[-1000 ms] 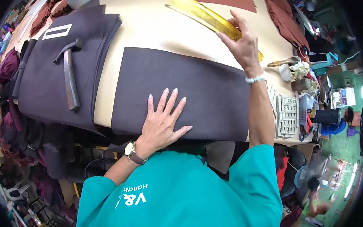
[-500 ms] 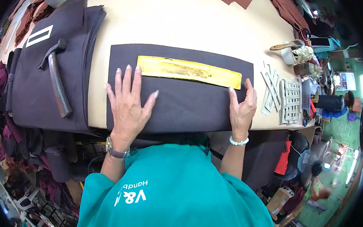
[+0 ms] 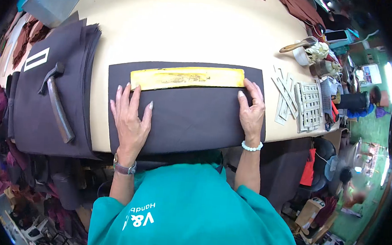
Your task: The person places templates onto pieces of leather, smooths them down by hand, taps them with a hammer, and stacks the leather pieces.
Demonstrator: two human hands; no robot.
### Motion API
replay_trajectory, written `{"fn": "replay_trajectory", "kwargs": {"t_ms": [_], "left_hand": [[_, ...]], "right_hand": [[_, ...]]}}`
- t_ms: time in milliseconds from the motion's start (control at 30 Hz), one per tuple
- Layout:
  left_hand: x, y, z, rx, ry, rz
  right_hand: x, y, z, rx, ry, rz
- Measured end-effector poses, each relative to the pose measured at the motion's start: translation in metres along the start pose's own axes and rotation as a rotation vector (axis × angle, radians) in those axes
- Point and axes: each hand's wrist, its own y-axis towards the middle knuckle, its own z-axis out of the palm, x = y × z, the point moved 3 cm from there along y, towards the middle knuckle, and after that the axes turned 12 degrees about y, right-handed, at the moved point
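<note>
A long yellow strip [image 3: 187, 79] with dark smudges lies along the upper part of a dark fabric panel [image 3: 191, 122] on the table. My left hand [image 3: 130, 125] rests on the panel with its fingers spread, the fingertips at the strip's lower left end. At the strip's right end is my right hand [image 3: 252, 117], its forefinger against the corner and its thumb apart, just below. Neither hand is wrapped round anything. The strip's left end sits slightly lower than its right.
On the left, a hammer [image 3: 59, 103] and a white rectangular frame [image 3: 37, 59] lie on stacked dark fabric [image 3: 30, 112]. Pale slotted templates [image 3: 308, 107] and loose strips [image 3: 284, 94] are on the right, near a brush [image 3: 299, 45] across a white tub [image 3: 300, 56]. A grey bin [image 3: 51, 1] stands far left.
The yellow strip has turned on the panel: its right end has gone up and its left end down. Both hands have shifted with it. The camera view has moved slightly.
</note>
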Motion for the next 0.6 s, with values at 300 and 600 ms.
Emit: {"fn": "replay_trajectory", "kwargs": {"t_ms": [300, 600], "left_hand": [[-0.003, 0.002, 0.006, 0.048, 0.115, 0.004], [-0.005, 0.007, -0.006, 0.084, 0.119, 0.001]], "right_hand": [[0.002, -0.001, 0.003, 0.061, -0.149, -0.059], [0.001, 0.001, 0.004, 0.100, -0.203, -0.094]]}}
